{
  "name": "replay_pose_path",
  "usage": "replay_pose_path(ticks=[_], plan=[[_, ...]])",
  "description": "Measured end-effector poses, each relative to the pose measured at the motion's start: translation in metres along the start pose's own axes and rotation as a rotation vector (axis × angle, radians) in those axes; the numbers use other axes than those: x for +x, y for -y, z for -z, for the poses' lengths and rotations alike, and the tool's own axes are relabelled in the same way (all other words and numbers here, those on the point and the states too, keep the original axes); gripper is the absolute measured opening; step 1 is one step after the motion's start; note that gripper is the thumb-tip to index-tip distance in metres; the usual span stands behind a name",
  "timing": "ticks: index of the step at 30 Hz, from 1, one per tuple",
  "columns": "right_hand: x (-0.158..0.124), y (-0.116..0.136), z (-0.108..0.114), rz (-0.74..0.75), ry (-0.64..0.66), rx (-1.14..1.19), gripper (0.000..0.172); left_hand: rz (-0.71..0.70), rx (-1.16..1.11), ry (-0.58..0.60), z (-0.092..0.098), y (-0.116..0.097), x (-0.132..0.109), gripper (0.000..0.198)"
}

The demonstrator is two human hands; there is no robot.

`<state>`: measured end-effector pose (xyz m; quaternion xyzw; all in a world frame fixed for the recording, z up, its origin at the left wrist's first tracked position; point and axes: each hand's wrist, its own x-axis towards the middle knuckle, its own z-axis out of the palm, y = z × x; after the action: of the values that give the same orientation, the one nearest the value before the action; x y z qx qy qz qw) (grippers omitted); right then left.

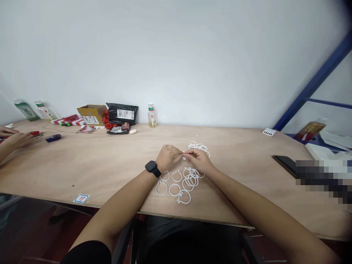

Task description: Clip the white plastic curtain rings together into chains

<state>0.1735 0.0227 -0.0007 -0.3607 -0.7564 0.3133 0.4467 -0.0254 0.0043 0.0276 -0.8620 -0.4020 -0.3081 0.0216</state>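
Left hand (168, 158) and right hand (201, 160) nearly touching, my fingertips pinched narrow on a small white piece (184, 157), mostly hidden. Thin white plastic-looking rings (190, 179) lie loose on the light-brown wooden table (115, 165) nearer me; a second white ring cluster (200, 146) sits just beyond my right hand.

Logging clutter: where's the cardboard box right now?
Head view, left side: it's on the table by the wall, between red-and-white packaging and a black package.
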Motion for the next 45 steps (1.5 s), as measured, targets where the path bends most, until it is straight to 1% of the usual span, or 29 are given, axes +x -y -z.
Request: replay_pose_path(ticks=[1,3,5,7,9,10,12,14,17,19,21,25,28,30,33,35,37,40,42,45], plan=[[0.001,-0.002,0.003,0.043,-0.028,-0.120,0.017,0.044,0.025,0.007,0.003,0.003,0.001,0.024],[0.002,-0.006,0.010,0.126,-0.064,-0.336,0.015,0.175,0.108,0.027,0.011,0.012,0.001,0.027],[0.005,-0.011,0.019,0.157,-0.086,-0.476,0.018,0.320,0.216,0.103,0.020,0.023,-0.002,0.030],[0.007,-0.017,0.027,0.110,-0.117,-0.567,0.022,0.457,0.341,0.223,0.026,0.032,-0.005,0.031],[0.008,-0.022,0.032,0.028,-0.141,-0.618,0.024,0.537,0.396,0.346,0.028,0.038,-0.009,0.034],[0.008,-0.023,0.033,-0.005,-0.144,-0.630,0.024,0.547,0.396,0.391,0.027,0.039,-0.010,0.034],[0.008,-0.024,0.032,-0.024,-0.127,-0.627,0.024,0.523,0.376,0.434,0.024,0.038,-0.011,0.033],[0.007,-0.021,0.028,0.018,-0.093,-0.602,0.023,0.478,0.349,0.438,0.019,0.035,-0.011,0.033],[0.004,-0.015,0.019,0.127,-0.018,-0.549,0.019,0.433,0.262,0.441,0.010,0.030,-0.009,0.029],[0.002,-0.011,0.014,0.182,0.031,-0.512,0.018,0.431,0.182,0.416,0.005,0.028,-0.008,0.025],[0.001,-0.007,0.009,0.202,0.059,-0.480,0.019,0.441,0.103,0.346,0.001,0.025,-0.006,0.023],[0.000,-0.002,0.003,0.150,0.047,-0.390,0.023,0.417,-0.053,0.178,-0.006,0.015,-0.004,0.023],[0.000,0.001,0.001,0.100,0.012,-0.293,0.020,0.382,-0.116,0.105,-0.010,0.008,-0.004,0.022],[0.000,0.002,0.001,0.071,-0.012,-0.234,0.020,0.319,-0.139,0.058,-0.011,0.005,-0.005,0.021],[-0.001,0.004,0.001,0.024,-0.037,-0.149,0.022,0.144,-0.178,-0.049,-0.013,0.004,-0.005,0.023],[-0.001,0.005,0.000,-0.015,-0.039,-0.070,0.024,0.057,-0.192,-0.105,-0.013,0.005,-0.005,0.024],[-0.001,0.006,-0.001,-0.068,-0.029,0.036,0.028,0.014,-0.201,-0.127,-0.014,0.006,-0.004,0.021],[-0.001,0.005,-0.002,-0.144,-0.006,0.181,0.035,-0.018,-0.228,-0.125,-0.013,0.006,-0.004,0.020],[0.000,0.005,-0.003,-0.161,0.008,0.244,0.037,-0.017,-0.243,-0.099,-0.012,0.005,-0.004,0.020],[0.001,0.004,-0.002,-0.149,0.029,0.296,0.037,0.024,-0.237,-0.035,-0.010,0.002,-0.005,0.020]])
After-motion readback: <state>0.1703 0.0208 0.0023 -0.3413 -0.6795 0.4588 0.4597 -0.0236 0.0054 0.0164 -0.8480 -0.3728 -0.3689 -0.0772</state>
